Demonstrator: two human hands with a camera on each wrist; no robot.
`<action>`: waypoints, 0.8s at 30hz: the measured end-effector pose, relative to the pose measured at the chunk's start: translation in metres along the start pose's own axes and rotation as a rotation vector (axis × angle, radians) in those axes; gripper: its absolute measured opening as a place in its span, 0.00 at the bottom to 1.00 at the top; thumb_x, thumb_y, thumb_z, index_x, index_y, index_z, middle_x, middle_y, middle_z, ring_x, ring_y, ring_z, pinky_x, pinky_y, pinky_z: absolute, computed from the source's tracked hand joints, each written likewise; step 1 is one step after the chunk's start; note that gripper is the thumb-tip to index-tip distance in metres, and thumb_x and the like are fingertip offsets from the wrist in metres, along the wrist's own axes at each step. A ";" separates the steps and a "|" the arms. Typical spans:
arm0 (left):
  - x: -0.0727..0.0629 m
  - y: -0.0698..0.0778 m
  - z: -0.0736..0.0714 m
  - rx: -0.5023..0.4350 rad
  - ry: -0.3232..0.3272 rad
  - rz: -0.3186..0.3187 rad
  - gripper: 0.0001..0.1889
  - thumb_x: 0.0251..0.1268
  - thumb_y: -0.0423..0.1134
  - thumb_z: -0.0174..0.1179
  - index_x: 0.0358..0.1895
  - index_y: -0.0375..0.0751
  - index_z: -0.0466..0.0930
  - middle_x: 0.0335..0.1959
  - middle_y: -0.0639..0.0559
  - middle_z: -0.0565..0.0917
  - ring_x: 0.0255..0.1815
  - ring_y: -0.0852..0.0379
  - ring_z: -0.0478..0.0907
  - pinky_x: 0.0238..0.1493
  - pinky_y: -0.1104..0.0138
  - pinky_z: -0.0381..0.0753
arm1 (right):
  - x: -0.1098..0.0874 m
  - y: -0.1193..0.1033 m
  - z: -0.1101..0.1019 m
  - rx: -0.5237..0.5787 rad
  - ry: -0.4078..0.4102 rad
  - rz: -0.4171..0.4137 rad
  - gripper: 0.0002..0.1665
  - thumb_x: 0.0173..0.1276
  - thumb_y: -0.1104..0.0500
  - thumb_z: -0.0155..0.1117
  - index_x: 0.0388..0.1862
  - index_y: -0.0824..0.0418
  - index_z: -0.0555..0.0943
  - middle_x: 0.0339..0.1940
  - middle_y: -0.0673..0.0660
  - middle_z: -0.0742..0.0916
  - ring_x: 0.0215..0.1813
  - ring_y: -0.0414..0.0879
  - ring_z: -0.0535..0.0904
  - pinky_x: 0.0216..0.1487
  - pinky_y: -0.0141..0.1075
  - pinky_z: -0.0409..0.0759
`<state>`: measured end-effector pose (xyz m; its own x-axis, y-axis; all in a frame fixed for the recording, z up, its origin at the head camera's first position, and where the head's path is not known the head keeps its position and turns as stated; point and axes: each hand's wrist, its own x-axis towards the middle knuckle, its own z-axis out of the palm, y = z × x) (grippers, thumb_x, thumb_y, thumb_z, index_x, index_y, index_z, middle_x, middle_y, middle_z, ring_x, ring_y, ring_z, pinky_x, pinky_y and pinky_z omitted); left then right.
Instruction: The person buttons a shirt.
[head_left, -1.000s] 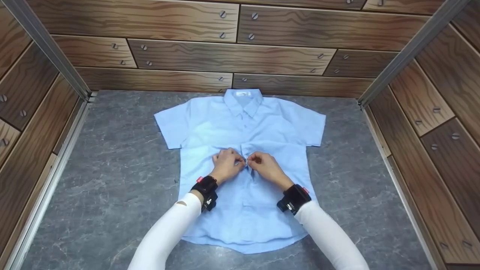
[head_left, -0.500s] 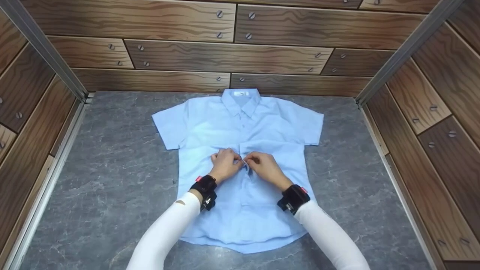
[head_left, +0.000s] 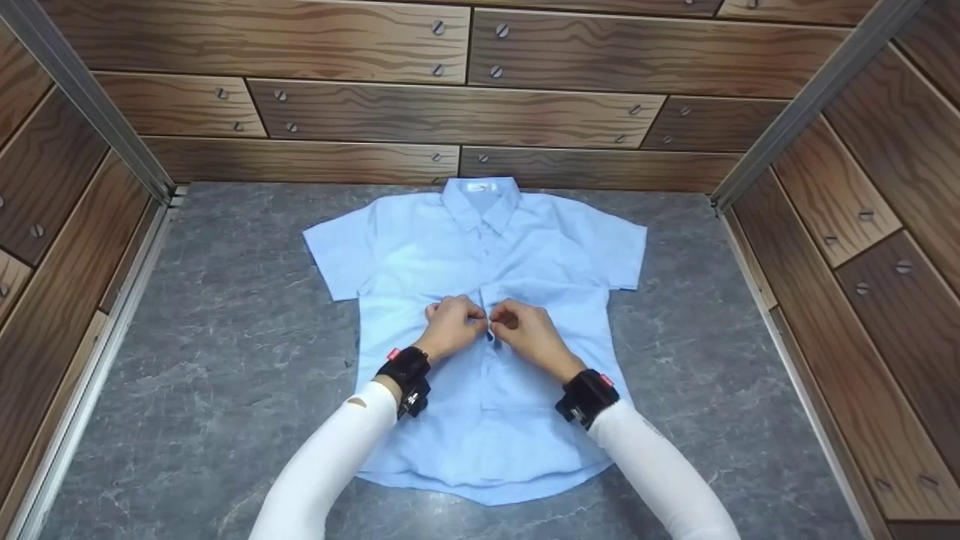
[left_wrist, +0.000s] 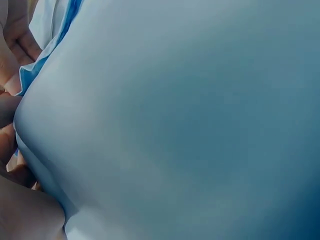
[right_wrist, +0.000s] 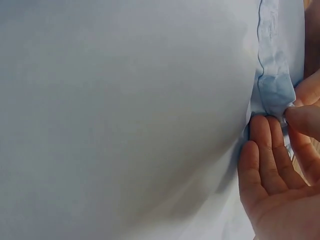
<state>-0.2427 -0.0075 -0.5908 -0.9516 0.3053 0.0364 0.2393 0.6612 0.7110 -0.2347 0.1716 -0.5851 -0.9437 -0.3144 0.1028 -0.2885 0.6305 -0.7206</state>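
A light blue short-sleeved shirt (head_left: pixel 427 255) lies front up with its collar away from me. Both hands meet at the button placket, halfway down the front. My left hand (head_left: pixel 452 327) pinches the placket edge between thumb and forefinger. Facing it, my right hand (head_left: pixel 527 330) pinches the placket fabric too. In the right wrist view the placket (right_wrist: pixel 275 90) runs down to the thumb and forefinger of the right hand (right_wrist: pixel 275 185), its other fingers bent against the cloth. Raised cloth (left_wrist: pixel 165 120) fills most of the left wrist view and hides much of the left hand (left_wrist: pixel 27 210). No button shows between the fingers.
The shirt lies on a dark grey marbled tabletop (head_left: pixel 247 360). Wood-patterned panels (head_left: pixel 360 109) stand at the back and both sides, with metal rails (head_left: pixel 105 315) along the edges. Black wrist cameras (head_left: pixel 590 397) sit on both wrists over white sleeves.
Both hands stay at the same spot on the placket, with small finger movements. The right fingertips shift slightly, and the raised dark fold between the hands looks smaller. The view moves slightly.
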 end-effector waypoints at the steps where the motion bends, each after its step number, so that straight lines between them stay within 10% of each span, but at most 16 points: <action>1: 0.000 0.000 0.000 -0.009 -0.003 0.001 0.08 0.57 0.40 0.60 0.33 0.47 0.89 0.37 0.53 0.83 0.46 0.49 0.75 0.54 0.50 0.56 | 0.000 0.000 0.000 -0.002 0.000 0.001 0.06 0.62 0.63 0.67 0.37 0.55 0.82 0.35 0.49 0.87 0.37 0.41 0.84 0.41 0.34 0.81; 24: 0.001 -0.006 -0.003 -0.101 -0.013 -0.042 0.08 0.61 0.42 0.61 0.36 0.45 0.88 0.40 0.53 0.83 0.48 0.52 0.78 0.54 0.49 0.59 | -0.002 0.001 -0.004 0.054 -0.002 0.134 0.07 0.66 0.55 0.64 0.34 0.54 0.87 0.26 0.48 0.86 0.23 0.38 0.76 0.24 0.31 0.72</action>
<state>-0.2450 -0.0128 -0.5930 -0.9577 0.2879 -0.0036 0.1779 0.6016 0.7788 -0.2333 0.1756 -0.5837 -0.9727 -0.2319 0.0020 -0.1512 0.6275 -0.7638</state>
